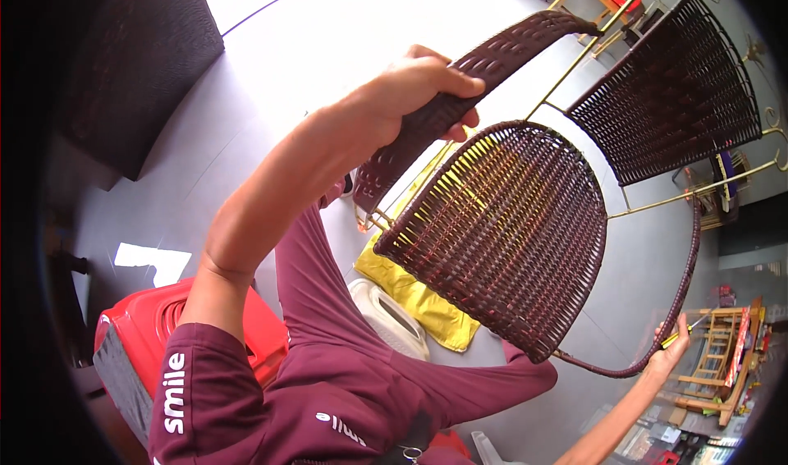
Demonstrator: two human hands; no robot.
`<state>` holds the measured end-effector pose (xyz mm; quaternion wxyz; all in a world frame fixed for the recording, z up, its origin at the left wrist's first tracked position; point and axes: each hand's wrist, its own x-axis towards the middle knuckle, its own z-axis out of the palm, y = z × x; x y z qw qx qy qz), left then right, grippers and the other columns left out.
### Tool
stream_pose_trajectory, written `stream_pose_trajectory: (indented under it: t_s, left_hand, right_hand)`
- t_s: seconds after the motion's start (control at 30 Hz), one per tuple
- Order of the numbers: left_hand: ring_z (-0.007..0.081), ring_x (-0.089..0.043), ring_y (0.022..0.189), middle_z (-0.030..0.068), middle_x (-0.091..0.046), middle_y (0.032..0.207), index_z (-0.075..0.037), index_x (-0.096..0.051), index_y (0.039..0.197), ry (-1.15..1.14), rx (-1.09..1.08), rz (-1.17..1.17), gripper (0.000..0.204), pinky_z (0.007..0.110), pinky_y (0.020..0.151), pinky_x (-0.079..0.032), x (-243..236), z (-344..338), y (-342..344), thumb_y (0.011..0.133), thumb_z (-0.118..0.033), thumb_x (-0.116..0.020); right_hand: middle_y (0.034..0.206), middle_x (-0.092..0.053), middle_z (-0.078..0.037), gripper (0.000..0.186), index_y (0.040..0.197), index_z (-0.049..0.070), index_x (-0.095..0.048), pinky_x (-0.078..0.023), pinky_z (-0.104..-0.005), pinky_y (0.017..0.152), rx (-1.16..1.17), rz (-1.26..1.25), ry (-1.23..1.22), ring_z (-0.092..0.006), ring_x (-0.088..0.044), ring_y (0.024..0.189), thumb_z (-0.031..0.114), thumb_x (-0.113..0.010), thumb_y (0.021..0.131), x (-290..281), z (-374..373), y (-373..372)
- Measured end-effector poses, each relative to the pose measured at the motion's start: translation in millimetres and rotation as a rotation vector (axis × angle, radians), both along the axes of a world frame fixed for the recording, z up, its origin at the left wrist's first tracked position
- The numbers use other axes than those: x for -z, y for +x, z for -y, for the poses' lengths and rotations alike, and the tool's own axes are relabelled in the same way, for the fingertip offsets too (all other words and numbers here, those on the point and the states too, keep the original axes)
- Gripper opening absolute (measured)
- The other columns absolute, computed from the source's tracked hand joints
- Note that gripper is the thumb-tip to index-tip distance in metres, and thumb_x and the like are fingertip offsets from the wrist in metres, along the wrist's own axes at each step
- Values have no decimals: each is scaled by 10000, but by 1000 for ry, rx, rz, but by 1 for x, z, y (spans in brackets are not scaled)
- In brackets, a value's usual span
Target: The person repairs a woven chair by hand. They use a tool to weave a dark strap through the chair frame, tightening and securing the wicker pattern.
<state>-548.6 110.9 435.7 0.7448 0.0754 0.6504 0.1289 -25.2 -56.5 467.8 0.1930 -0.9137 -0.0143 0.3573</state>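
Note:
A dark brown woven chair is in front of me, its rounded seat (517, 235) tilted and its backrest (677, 96) at the upper right, on a thin gold metal frame. My left hand (439, 91) is closed round the middle of the broad woven armrest (513, 50), thumb on top. At the lower right, my right hand (675, 348) is closed on a small yellow-handled screwdriver (671, 341), whose thin tip points away. That hand is against the other arm rail (681, 288), which is wrapped in brown strip only along its bar.
Under the seat lies a yellow sheet (447, 317) beside a cream plastic stool (386, 313). A red plastic stool (164, 321) stands at my left. Wooden frames (718, 358) are at the far right, and a dark panel (139, 71) is at the upper left.

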Motion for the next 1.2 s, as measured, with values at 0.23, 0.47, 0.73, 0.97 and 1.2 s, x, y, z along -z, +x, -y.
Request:
stream_pose_trajectory:
  t_s: [0.23, 0.47, 0.73, 0.97, 1.2]
  left_hand:
    - [168, -543, 494, 118, -569, 666, 8, -325, 1079, -73, 3, -213, 502, 262, 494, -463, -31, -34, 34, 732, -126, -661]
    - [147, -532, 503, 97, -558, 661, -20, -310, 1137, -73, 8, -278, 565, 267, 456, -440, -39, -54, 62, 714, -134, -667]
    - [128, -527, 497, 91, -560, 658, -37, -390, 1012, -26, 46, -261, 402, 242, 452, -444, -36, -54, 69, 731, -152, -653]
    - [98, -511, 461, 52, -553, 627, -65, -514, 815, 33, 16, -214, 163, 183, 421, -410, -17, -40, 93, 774, -174, -629]
    - [57, -475, 473, 9, -527, 636, -57, -538, 869, 114, 287, -178, 195, 164, 435, -383, -20, -42, 128, 813, -239, -581]
  right_hand:
    - [627, -552, -46, 194, 856, 31, -546, -431, -233, 357, 77, -1, 93, -130, -520, 448, 209, -598, 797, -5, -25, 13]
    - [619, -560, -42, 151, 835, 13, -558, -418, -248, 339, 66, -19, 143, -131, -509, 429, 163, -558, 813, 1, -48, 26]
    - [612, -554, -34, 154, 836, 6, -577, -417, -253, 353, 61, -49, 158, -128, -499, 430, 155, -551, 810, -8, -44, 36]
    - [648, -573, -82, 195, 920, -16, -556, -439, -282, 390, 40, -88, 119, -168, -536, 478, 134, -551, 795, 8, -43, 71]
    - [639, -586, -97, 249, 979, -39, -552, -456, -264, 442, -12, -166, 86, -175, -565, 490, 142, -543, 808, -5, -38, 105]
